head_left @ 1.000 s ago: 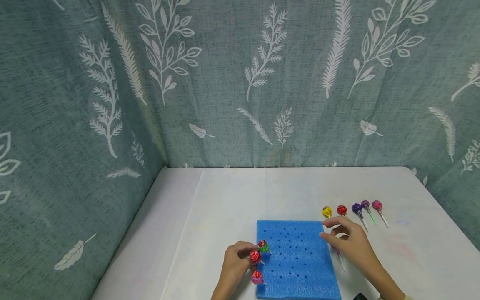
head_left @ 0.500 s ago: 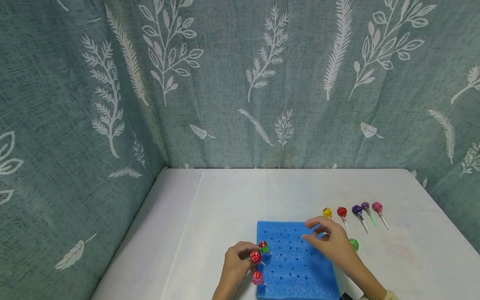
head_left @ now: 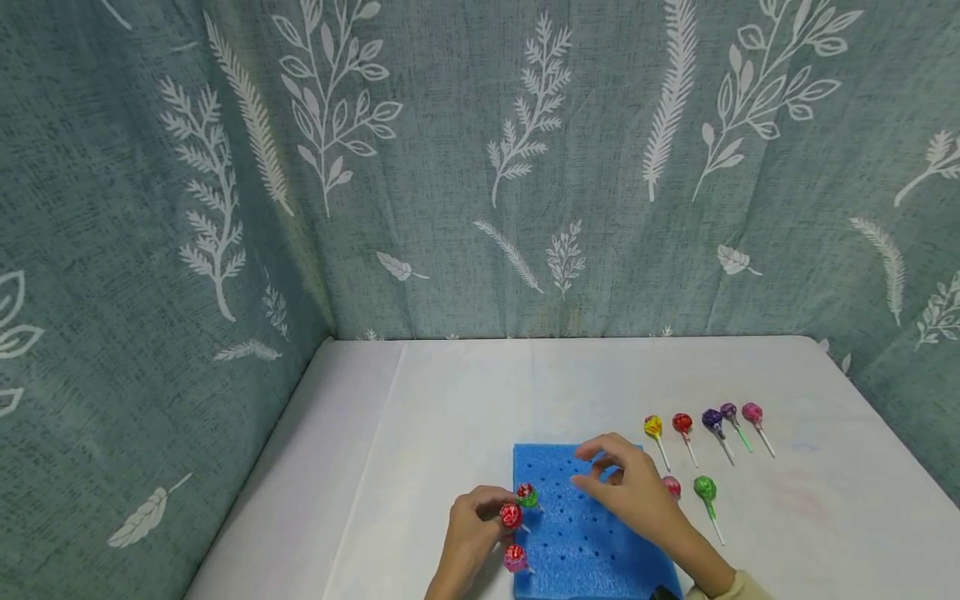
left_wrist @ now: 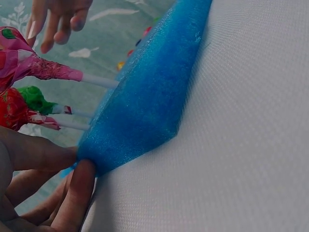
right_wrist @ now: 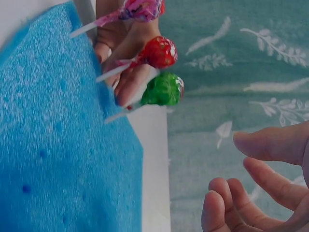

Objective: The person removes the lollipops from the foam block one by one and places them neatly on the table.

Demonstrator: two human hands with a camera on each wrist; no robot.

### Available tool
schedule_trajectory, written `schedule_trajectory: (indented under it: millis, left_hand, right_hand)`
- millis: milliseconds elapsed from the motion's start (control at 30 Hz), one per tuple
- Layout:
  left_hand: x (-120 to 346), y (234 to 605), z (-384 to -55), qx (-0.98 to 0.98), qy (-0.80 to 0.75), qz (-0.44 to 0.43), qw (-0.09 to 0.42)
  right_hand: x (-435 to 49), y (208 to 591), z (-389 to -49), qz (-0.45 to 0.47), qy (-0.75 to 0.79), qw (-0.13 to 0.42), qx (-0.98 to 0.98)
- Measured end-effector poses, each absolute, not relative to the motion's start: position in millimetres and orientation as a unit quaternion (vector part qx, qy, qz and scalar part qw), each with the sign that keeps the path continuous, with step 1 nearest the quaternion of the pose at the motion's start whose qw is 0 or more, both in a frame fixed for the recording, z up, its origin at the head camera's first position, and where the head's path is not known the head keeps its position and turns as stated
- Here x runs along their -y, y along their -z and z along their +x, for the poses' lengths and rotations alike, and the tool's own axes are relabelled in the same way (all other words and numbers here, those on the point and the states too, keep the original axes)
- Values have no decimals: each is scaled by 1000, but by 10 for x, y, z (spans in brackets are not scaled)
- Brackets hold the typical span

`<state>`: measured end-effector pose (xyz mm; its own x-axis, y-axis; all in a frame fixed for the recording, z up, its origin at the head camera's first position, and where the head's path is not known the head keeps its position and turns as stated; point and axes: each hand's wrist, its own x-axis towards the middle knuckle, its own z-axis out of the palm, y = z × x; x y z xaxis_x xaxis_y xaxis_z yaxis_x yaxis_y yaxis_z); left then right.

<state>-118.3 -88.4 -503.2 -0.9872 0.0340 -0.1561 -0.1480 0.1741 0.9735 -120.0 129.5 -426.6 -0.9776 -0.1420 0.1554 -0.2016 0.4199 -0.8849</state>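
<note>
A blue foam block (head_left: 577,542) with rows of small holes lies on the table. Along its left edge stand three lollipops on sticks: a red-and-green one (head_left: 527,495), a red one (head_left: 511,516) and a pink one (head_left: 515,557). My left hand (head_left: 471,533) pinches the block's left edge beside them; in the left wrist view its thumb and fingers (left_wrist: 79,188) meet at the foam corner. Above the block hovers my right hand (head_left: 626,483), fingers loosely bent and apart, holding nothing. In the right wrist view a gap separates its thumb (right_wrist: 270,144) from the fingers.
Right of the block lie loose lollipops: yellow (head_left: 653,427), red (head_left: 682,423), dark purple (head_left: 712,419), small purple (head_left: 728,411), pink (head_left: 752,413) and green (head_left: 705,487). Another pink one (head_left: 672,487) is partly behind my right forearm. A leaf-patterned curtain (head_left: 450,167) borders the white table (head_left: 450,400).
My right hand has moved left from the block's right edge to over its middle, uncovering the green and pink lollipops on the right. My left hand stays at the block's edge.
</note>
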Motion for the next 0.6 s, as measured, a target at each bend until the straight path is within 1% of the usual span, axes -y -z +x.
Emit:
schedule_trajectory:
  millis: [300,400,600]
  left_hand:
    - [897,5039,-1182,-764,-639,-45,74]
    - [910,5021,-1178,-758,-647,-35,75]
    - [910,4774,-1117,-747,-659,-24,85]
  right_hand:
    - [-1080,4304,-1210,126,-507,19,853]
    - [-1009,4322,-1203,127,-498,4,858]
    - [-882,4396,-1209,151,-498,-34,853]
